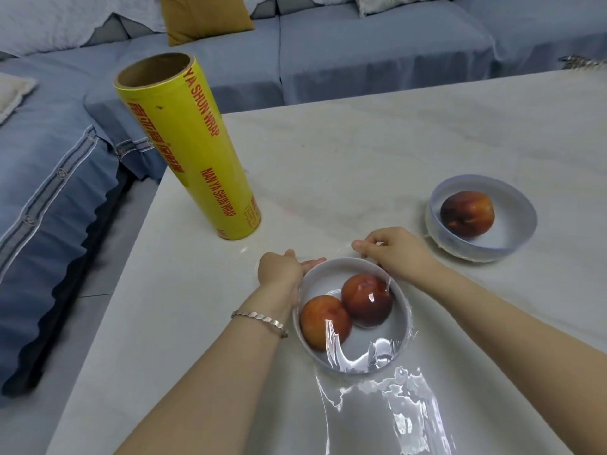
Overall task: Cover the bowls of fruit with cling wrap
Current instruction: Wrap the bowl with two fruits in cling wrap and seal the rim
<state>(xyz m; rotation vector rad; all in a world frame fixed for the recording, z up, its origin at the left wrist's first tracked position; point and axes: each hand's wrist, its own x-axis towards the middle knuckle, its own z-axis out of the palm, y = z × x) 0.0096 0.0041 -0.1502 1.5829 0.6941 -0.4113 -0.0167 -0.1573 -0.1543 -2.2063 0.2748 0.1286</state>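
Observation:
A white bowl point(405, 310) with two red-orange peaches point(366, 298) sits near the table's front edge. A clear sheet of cling wrap point(377, 356) lies over it and trails toward me in shiny wrinkles. My left hand point(279, 269) holds the film down at the bowl's far left rim. My right hand point(391, 249) pinches the film at the far right rim. A second white bowl point(512, 198) with one peach point(467, 213) stands to the right under stretched film. The yellow cling wrap roll point(187, 149) stands upright at the left.
The pale marble table point(361, 152) ends at the left beside the roll. A blue sofa point(49, 178) with cushions runs along the left and the back. A mustard pillow point(203, 18) lies on the sofa behind the roll.

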